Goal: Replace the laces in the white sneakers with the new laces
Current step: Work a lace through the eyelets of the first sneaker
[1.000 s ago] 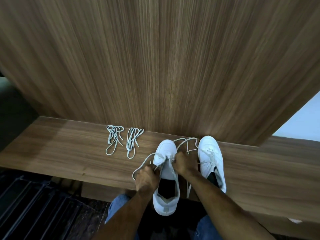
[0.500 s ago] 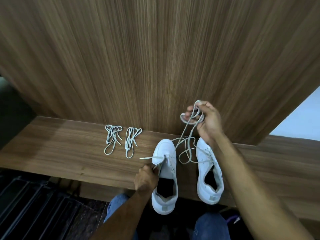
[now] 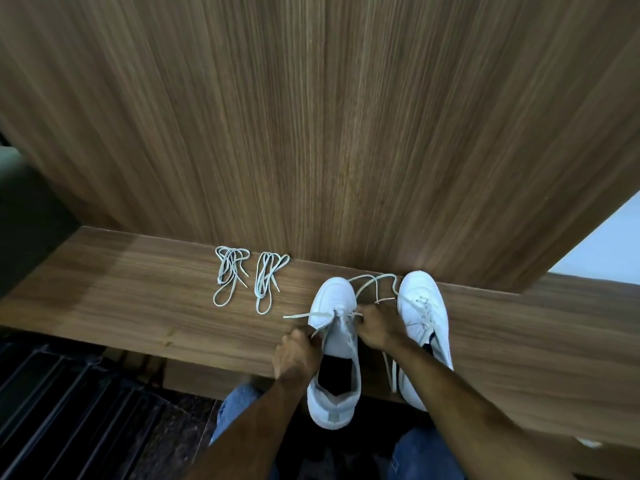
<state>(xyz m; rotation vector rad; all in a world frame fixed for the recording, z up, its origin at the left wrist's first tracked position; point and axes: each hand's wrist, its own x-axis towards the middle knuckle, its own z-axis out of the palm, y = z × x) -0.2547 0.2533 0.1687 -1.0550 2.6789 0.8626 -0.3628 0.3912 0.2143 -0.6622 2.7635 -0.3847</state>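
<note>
Two white sneakers stand toes-forward on a wooden bench. My left hand [image 3: 297,353] grips the left side of the left sneaker [image 3: 333,358] near its eyelets. My right hand [image 3: 378,325] pinches the old lace [image 3: 372,284] at the lowest eyelets of that shoe. The lace loops loosely toward the right sneaker [image 3: 424,306], and one free end sticks out to the left. The right sneaker still carries its lace. Two coiled new laces [image 3: 230,273] [image 3: 268,280] lie on the bench to the left of the shoes.
The wooden bench [image 3: 121,289] runs left to right, backed by a tall wood-grain panel [image 3: 311,116]. Its front edge drops to a dark slatted floor [image 3: 69,410]. My knees in blue jeans [image 3: 235,407] are below the shoes, whose heels overhang the edge.
My right hand, raised high with the pulled lace half a second ago, has come back down to the left sneaker's eyelets. The lace loop now lies on the bench. My left hand stayed.
</note>
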